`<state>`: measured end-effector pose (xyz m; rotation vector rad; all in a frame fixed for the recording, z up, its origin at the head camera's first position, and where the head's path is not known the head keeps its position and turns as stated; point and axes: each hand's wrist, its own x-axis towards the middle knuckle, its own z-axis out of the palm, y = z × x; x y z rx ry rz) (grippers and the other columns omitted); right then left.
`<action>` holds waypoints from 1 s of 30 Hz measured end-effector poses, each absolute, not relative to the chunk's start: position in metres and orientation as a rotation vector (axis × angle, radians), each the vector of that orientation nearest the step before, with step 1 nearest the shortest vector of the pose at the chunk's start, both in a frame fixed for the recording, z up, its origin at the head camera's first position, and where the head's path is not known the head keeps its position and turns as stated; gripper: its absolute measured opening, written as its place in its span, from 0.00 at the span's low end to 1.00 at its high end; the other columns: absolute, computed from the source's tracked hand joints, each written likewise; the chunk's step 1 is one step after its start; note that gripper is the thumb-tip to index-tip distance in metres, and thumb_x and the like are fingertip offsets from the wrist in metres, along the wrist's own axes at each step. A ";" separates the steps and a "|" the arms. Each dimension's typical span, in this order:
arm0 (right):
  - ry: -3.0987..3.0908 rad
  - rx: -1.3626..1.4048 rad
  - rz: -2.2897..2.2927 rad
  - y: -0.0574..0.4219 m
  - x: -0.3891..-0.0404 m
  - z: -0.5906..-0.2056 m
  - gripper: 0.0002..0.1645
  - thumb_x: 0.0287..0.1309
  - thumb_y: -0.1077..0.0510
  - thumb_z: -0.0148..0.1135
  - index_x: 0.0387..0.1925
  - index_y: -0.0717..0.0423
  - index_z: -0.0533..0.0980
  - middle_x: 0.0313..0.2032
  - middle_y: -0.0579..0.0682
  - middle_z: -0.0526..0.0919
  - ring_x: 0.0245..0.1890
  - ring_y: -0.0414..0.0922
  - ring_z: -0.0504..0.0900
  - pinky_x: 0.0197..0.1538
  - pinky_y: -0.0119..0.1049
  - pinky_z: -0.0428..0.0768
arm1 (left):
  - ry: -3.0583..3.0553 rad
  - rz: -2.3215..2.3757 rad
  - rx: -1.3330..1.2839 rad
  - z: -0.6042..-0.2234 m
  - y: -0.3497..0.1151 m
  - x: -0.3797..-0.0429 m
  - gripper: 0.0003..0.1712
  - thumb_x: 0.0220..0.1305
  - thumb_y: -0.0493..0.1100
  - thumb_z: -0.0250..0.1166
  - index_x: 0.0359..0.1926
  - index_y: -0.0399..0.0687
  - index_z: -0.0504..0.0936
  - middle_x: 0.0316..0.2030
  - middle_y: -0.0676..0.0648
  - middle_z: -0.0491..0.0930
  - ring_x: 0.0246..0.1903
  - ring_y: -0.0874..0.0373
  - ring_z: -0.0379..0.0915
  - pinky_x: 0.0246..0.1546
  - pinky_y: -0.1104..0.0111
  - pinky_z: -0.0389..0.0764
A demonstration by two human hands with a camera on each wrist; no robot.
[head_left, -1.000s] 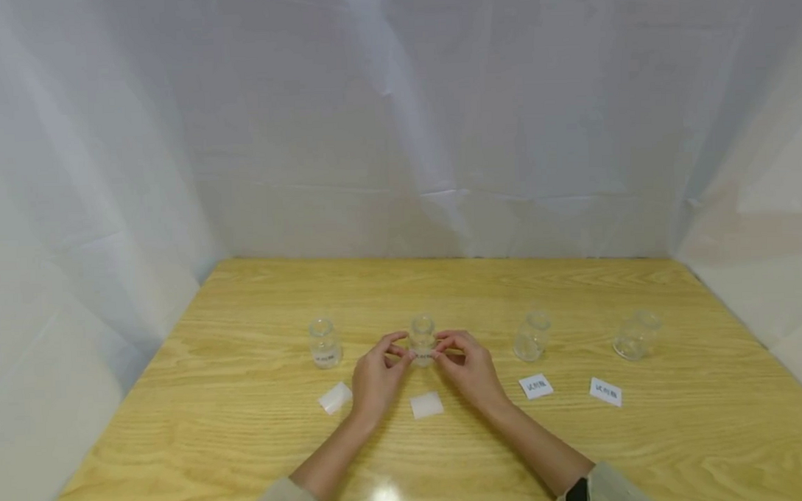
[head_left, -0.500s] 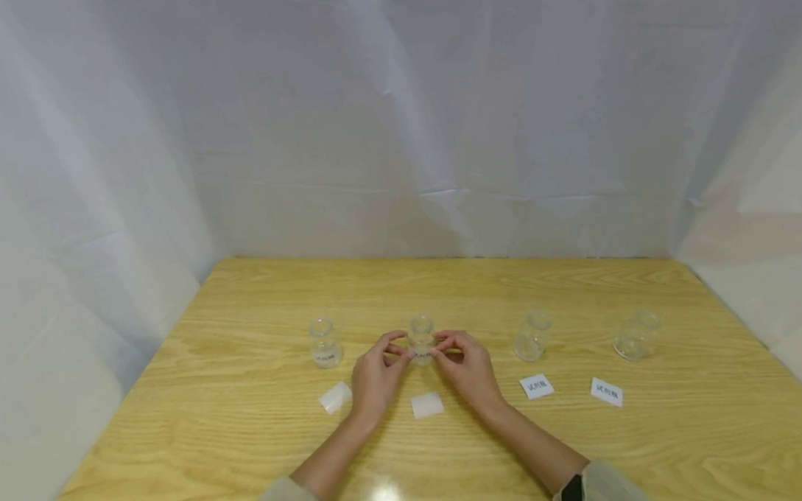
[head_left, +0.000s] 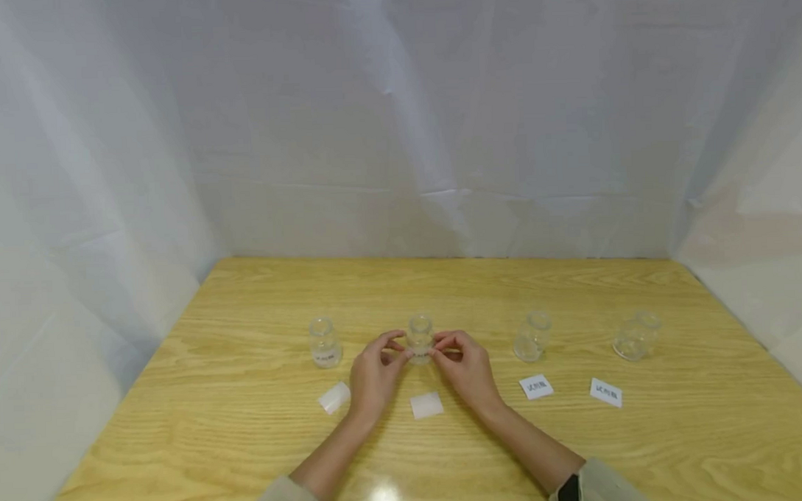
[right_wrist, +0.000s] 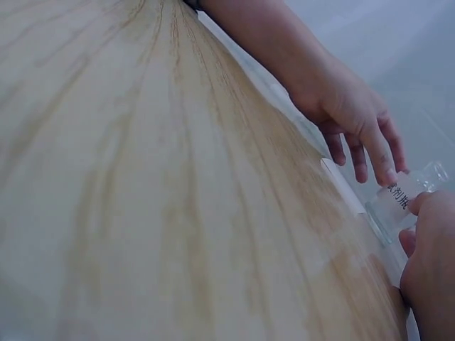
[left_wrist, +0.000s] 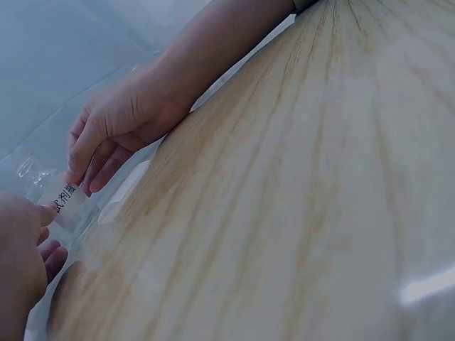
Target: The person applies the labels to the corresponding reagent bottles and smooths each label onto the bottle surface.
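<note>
We see the left hand (head_left: pixel 375 377) and the right hand (head_left: pixel 468 373) meeting at a small glass jar (head_left: pixel 420 326), which stands upright on the wooden counter (head_left: pixel 408 464), second from the left in a row of four. The fingers of both hands are bent and grasp the jar from its two sides, with the thumbs toward us at the ends of a white label (left_wrist: pixel 65 201). In the head view we can barely read the label's dark print; the wrist views show it larger, though the fingertips cover its ends. Each wrist view cuts off the nearer hand at the picture's edge, and we cannot make out the fingers behind the glass.

To the left stands a labelled jar (head_left: pixel 325 347), its lettering faint. To the right we see a third jar (head_left: pixel 533 336) and a fourth jar (head_left: pixel 636 336), both so clear that their outlines nearly melt into the wood.

Nearer us lie a shiny slip (head_left: pixel 335 397) just beside the left wrist, a blank slip (head_left: pixel 426 404) between the forearms, and, farther right, a printed card (head_left: pixel 536 386) and another printed card (head_left: pixel 606 392). The lower edge crops the left sleeve (head_left: pixel 287 500) and the right sleeve (head_left: pixel 608 486).
</note>
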<state>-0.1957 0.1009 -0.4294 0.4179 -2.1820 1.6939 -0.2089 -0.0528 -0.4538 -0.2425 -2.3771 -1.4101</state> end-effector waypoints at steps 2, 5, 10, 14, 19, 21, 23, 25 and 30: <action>-2.182 0.409 1.720 0.101 -0.196 -0.429 0.07 0.48 0.74 0.63 0.29 0.73 0.71 0.39 0.68 0.77 0.40 0.60 0.78 0.42 0.41 0.78 | -2.360 -1.483 -0.236 -0.454 -0.053 -0.210 0.17 0.52 0.40 0.69 0.45 0.46 0.81 0.37 0.49 0.81 0.32 0.58 0.77 0.31 0.68 0.78; -2.179 0.396 1.772 0.102 -0.197 -0.430 0.09 0.48 0.75 0.63 0.32 0.74 0.70 0.39 0.68 0.77 0.40 0.61 0.78 0.43 0.41 0.78 | -2.328 -1.631 -0.234 -0.454 -0.053 -0.211 0.17 0.53 0.37 0.68 0.45 0.43 0.80 0.41 0.47 0.81 0.39 0.54 0.77 0.35 0.68 0.78; -2.181 0.393 1.853 0.102 -0.197 -0.430 0.14 0.49 0.76 0.61 0.38 0.76 0.68 0.40 0.69 0.75 0.43 0.64 0.76 0.45 0.43 0.77 | -2.329 -1.800 -0.198 -0.453 -0.053 -0.212 0.17 0.54 0.36 0.67 0.47 0.42 0.78 0.44 0.46 0.79 0.41 0.52 0.75 0.32 0.71 0.78; -2.202 0.404 1.883 0.103 -0.196 -0.430 0.18 0.49 0.76 0.61 0.43 0.76 0.66 0.43 0.69 0.74 0.45 0.64 0.74 0.47 0.45 0.76 | -2.343 -1.817 -0.216 -0.452 -0.053 -0.211 0.21 0.53 0.36 0.68 0.49 0.41 0.76 0.45 0.45 0.78 0.42 0.51 0.75 0.34 0.70 0.78; -2.220 0.442 1.864 0.103 -0.197 -0.430 0.25 0.49 0.75 0.62 0.49 0.76 0.65 0.45 0.68 0.73 0.47 0.63 0.73 0.47 0.46 0.75 | -2.356 -1.780 -0.288 -0.452 -0.054 -0.210 0.28 0.53 0.39 0.69 0.56 0.43 0.73 0.46 0.44 0.77 0.43 0.50 0.75 0.35 0.69 0.78; -2.218 0.455 1.849 0.103 -0.197 -0.430 0.26 0.48 0.74 0.63 0.50 0.76 0.65 0.45 0.68 0.73 0.47 0.63 0.73 0.47 0.46 0.75 | -2.351 -1.779 -0.310 -0.452 -0.054 -0.210 0.28 0.53 0.40 0.68 0.57 0.43 0.73 0.47 0.43 0.77 0.42 0.49 0.75 0.33 0.70 0.79; -2.216 0.465 1.830 0.102 -0.198 -0.431 0.25 0.48 0.74 0.63 0.50 0.76 0.67 0.45 0.68 0.73 0.46 0.62 0.74 0.47 0.47 0.75 | -2.345 -1.776 -0.317 -0.453 -0.054 -0.211 0.28 0.53 0.41 0.68 0.56 0.43 0.74 0.46 0.42 0.77 0.42 0.49 0.75 0.31 0.71 0.79; -2.219 0.465 1.811 0.102 -0.198 -0.431 0.25 0.49 0.72 0.64 0.49 0.75 0.68 0.46 0.68 0.74 0.46 0.62 0.74 0.47 0.48 0.75 | -2.342 -1.772 -0.310 -0.453 -0.054 -0.211 0.27 0.53 0.41 0.68 0.55 0.43 0.74 0.45 0.43 0.77 0.42 0.50 0.76 0.31 0.72 0.78; -2.221 0.449 1.797 0.103 -0.198 -0.432 0.22 0.49 0.70 0.65 0.47 0.73 0.70 0.45 0.65 0.75 0.45 0.60 0.75 0.47 0.47 0.75 | -2.344 -1.761 -0.283 -0.453 -0.054 -0.210 0.26 0.51 0.44 0.69 0.53 0.43 0.76 0.44 0.43 0.78 0.40 0.51 0.77 0.31 0.72 0.78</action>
